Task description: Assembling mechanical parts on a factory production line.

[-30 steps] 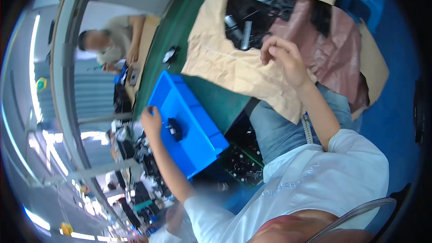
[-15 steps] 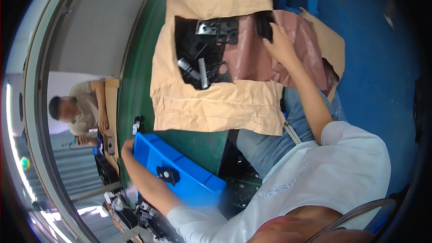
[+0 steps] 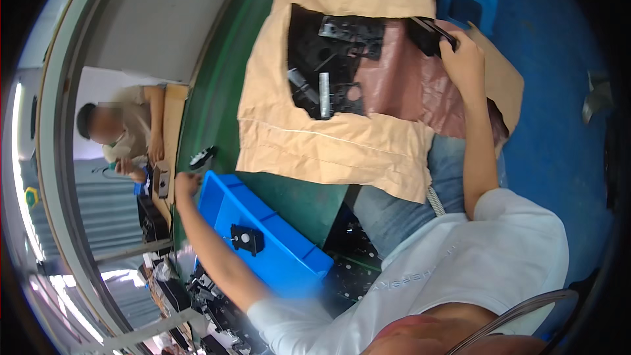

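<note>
My right hand (image 3: 463, 59) is closed on a black plastic part (image 3: 426, 36) with a long thin bar, over the right side of an opened brown paper sack (image 3: 335, 148). Through the sack's torn opening, several black plastic parts (image 3: 355, 39) lie in a loose pile beside a reddish-brown inner lining (image 3: 397, 85). At the left, my left hand (image 3: 187, 186) is by the far left corner of a blue plastic bin (image 3: 296, 256). Its fingers look bent but are too small to read. A black block with a pale round knob (image 3: 247, 239) sits in the bin.
A small black-and-white item (image 3: 203, 157) lies on the green table (image 3: 227, 105) beyond my left hand. Across a partition, another person (image 3: 128, 131) works at a bench. A blue stool (image 3: 468, 6) stands at the far right. More black parts (image 3: 213, 306) lie at the lower left.
The view has shifted, so the sack appears farther right. My right hand still holds the black part, now seen more clearly. My left hand has moved slightly at the bin's far left corner.
</note>
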Demonstrator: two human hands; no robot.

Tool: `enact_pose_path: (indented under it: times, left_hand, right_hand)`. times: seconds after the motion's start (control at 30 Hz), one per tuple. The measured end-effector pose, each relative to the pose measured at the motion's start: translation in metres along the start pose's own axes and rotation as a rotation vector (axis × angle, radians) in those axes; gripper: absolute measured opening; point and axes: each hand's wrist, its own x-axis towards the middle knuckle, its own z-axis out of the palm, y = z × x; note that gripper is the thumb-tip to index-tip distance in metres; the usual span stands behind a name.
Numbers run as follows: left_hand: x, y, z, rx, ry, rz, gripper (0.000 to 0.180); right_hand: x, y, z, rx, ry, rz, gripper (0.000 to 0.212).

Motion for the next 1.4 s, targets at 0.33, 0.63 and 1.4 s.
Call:
enact_pose_path:
  times: [0.33,0.63,1.4]
  left_hand:
    - [-0.15,0.19,-0.145,0.092,0.825,0.189,0.033]
    - [-0.275,0.3,-0.143,-0.545,0.916,0.254,0.028]
    - [-0.336,0.415,0.055,-1.914,0.744,0.463,0.028]
  right_hand:
    - [-0.02,-0.015,0.017,1.164,-0.597,0.509,0.043]
    - [-0.064,-0.036,0.061,0.852,-0.611,0.244,0.064]
    - [0.003,-0.084,0.092,0.139,-0.123,-0.449,0.021]
